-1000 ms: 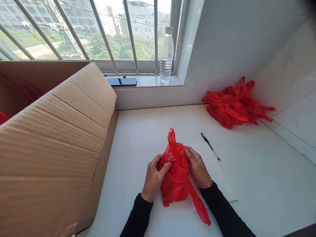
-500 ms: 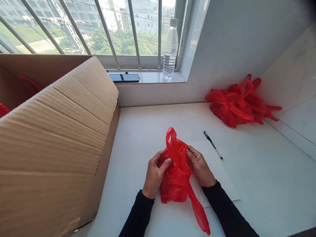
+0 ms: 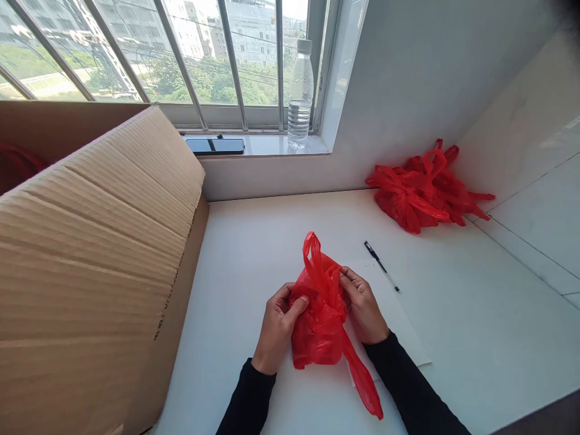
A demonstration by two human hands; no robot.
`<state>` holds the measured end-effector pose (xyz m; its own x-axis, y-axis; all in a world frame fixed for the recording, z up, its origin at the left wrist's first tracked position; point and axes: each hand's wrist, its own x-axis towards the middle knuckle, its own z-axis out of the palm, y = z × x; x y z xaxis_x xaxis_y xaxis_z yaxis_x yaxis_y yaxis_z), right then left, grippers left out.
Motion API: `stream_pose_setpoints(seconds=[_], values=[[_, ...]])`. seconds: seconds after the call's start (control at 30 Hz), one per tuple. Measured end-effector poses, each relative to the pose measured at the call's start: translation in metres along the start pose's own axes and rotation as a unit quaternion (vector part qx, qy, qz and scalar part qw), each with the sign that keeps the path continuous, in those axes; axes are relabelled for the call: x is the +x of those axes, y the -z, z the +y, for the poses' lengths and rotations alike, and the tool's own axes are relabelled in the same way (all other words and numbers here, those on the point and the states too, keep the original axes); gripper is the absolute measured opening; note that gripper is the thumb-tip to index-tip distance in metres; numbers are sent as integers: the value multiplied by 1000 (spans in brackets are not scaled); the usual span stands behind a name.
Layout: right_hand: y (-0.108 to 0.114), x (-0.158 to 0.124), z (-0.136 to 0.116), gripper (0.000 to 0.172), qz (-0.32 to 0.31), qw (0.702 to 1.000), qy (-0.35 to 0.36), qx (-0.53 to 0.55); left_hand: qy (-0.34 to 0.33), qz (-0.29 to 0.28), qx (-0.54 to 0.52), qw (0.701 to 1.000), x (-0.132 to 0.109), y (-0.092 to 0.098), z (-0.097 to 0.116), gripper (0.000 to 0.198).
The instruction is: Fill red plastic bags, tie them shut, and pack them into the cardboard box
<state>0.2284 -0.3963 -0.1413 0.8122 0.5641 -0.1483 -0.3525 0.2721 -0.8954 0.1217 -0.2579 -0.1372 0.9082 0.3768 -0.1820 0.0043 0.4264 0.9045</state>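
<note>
A red plastic bag [image 3: 319, 329] is held between both hands above the white table. It looks gathered or knotted at the right, with one handle loop standing up and the other trailing down toward the right. My left hand [image 3: 277, 326] grips its left side, thumb on top and fingers behind. On the right side, my right hand [image 3: 364, 307] pinches the bag near the gathered part. Whatever is inside the bag is hidden. Partly under the bag and my right forearm lies a sheet of white paper [image 3: 403, 335]. A black-capped pen [image 3: 382, 266] rests beyond my right hand.
A large open cardboard box [image 3: 104, 254] with red bags inside fills the left. Several red plastic bags [image 3: 421, 190] are heaped against the wall at the back right. On the windowsill are a phone [image 3: 215, 145] and a water bottle [image 3: 299, 99].
The view has shifted slightly, so the surroundings sit a little further left. Both hands keep their hold on the red bag, which has barely changed.
</note>
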Motion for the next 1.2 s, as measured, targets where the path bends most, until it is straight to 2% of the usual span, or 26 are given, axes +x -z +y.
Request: stream_pose_setpoints(seconds=[0.33, 0.53, 0.7, 0.83, 0.93, 1.0, 1.07, 1.2], values=[[-2, -3, -1, 24, -19, 999, -19, 20, 4, -23, -18, 1000, -7, -2, 6, 28], [-6, -4, -2, 31, -39, 999, -1, 1, -1, 22, -60, 998, -4, -5, 1, 22], [-5, -7, -5, 36, -98, 995, -14, -24, -18, 68, -125, 990, -2, -6, 4, 24], [-10, -11, -11, 47, -167, 982, 25, -81, -29, 76, -145, 986, -3, -7, 8, 24], [-12, -11, -11, 50, -142, 974, 43, -173, -18, 60, -146, 987, -5, -7, 9, 21], [-12, -10, -10, 41, -106, 975, 47, -190, -7, 48, -142, 989, -5, -6, 9, 20], [-11, -8, -9, 34, -72, 982, 48, -169, 2, 32, -137, 990, -4, -4, 9, 26], [-9, -5, -11, 33, -35, 994, 58, -92, 14, -3, -126, 992, -1, -4, 10, 44]])
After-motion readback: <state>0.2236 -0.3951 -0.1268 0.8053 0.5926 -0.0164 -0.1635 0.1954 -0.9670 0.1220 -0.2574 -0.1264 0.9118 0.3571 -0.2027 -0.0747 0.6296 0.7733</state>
